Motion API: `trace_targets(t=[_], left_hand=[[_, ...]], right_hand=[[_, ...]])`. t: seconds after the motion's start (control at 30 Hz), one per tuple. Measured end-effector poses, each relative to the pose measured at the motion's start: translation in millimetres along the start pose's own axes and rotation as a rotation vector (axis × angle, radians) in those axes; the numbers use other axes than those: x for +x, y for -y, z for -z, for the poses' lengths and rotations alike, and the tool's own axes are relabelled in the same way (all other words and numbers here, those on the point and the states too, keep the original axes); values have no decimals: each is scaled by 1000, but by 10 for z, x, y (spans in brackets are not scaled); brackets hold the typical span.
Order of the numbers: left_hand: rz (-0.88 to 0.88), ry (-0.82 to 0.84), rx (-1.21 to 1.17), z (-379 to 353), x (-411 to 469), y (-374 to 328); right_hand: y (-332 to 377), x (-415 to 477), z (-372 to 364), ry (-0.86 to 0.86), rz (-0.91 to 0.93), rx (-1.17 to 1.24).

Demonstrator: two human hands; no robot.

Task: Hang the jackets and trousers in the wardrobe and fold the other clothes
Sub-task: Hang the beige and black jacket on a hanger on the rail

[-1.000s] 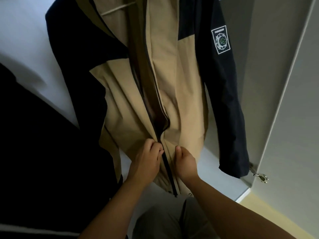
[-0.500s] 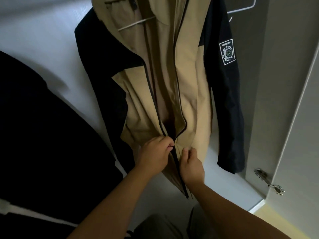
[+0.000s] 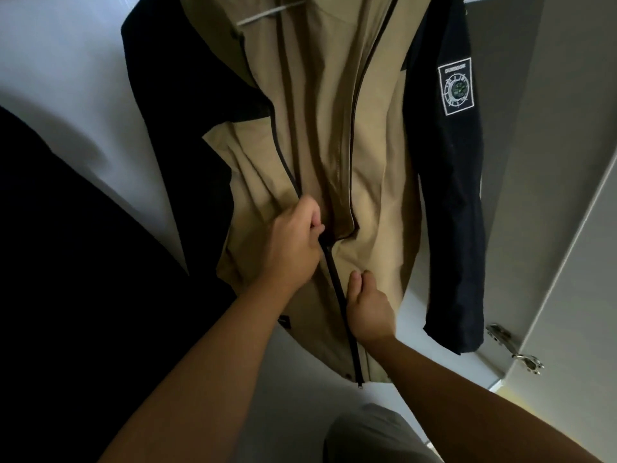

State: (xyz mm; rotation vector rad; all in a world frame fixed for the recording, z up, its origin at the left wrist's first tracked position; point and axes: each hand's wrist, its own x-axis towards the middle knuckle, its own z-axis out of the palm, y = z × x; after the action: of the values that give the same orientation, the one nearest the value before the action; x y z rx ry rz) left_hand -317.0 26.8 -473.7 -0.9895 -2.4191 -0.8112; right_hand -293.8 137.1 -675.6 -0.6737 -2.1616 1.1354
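Tan-and-navy fabric jacket [image 3: 374,182] is hanging on a thin white hanger [image 3: 263,15] inside the grey wardrobe [image 3: 514,128], its navy sleeve showing a white-bordered patch [image 3: 456,86] reading "OUTDOOR". The left hand [image 3: 293,248] is pinching the dark zipper [image 3: 334,282] mid-front, while the right hand [image 3: 369,307] is gripping the tan front panel just beside it.

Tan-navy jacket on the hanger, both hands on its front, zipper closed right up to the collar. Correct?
Not quite. Head view: the zipper is closed only from the hem up to the left hand; above that the jacket front hangs open. Right hand holds the fabric below.
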Motion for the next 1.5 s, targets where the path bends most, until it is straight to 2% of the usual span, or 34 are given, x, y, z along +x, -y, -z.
trace_targets(t=[0.13,0.23,0.37,0.47,0.53,0.6,0.67,0.73,0.8,0.93,1.03,1.17,1.23,1.3,1.4,1.5], left_hand=[[79,-107,22,72,125,103],[18,-162,63,126,198,167],[-83,17,83,10,94,186],[-117,110,51,-9,82,272],[-162,122,53,-2,81,273],[-203,137,56,2,83,242],[-231,153,54,4,84,223],[-236,159,34,22,84,208],[-214,155,-4,47,78,198],[-153,155,-89,71,52,212],[-157,150,-112,121,29,228],[-139,158,-97,248,29,214],[-111,105,-91,329,121,170],[-85,-23,-80,488,257,134],[-132,-214,-110,718,443,67],[-234,-146,-29,779,489,-14]], right_hand=[[12,194,23,21,83,-39],[78,252,-17,38,88,-54],[56,201,-48,-12,52,-86],[102,138,24,-242,-2,-25],[234,74,95,-301,72,-4],[400,6,131,-238,260,-110],[539,25,136,-155,338,-229],[679,115,143,-116,289,-270],[792,182,143,-47,243,-191],[834,119,75,24,281,-163],[817,32,55,0,247,-117],[790,-6,40,-100,359,-204],[792,8,29,-144,383,-226],[822,-13,23,-149,394,-238],[890,-7,87,-81,355,-296],[1110,58,225,70,296,-417]])
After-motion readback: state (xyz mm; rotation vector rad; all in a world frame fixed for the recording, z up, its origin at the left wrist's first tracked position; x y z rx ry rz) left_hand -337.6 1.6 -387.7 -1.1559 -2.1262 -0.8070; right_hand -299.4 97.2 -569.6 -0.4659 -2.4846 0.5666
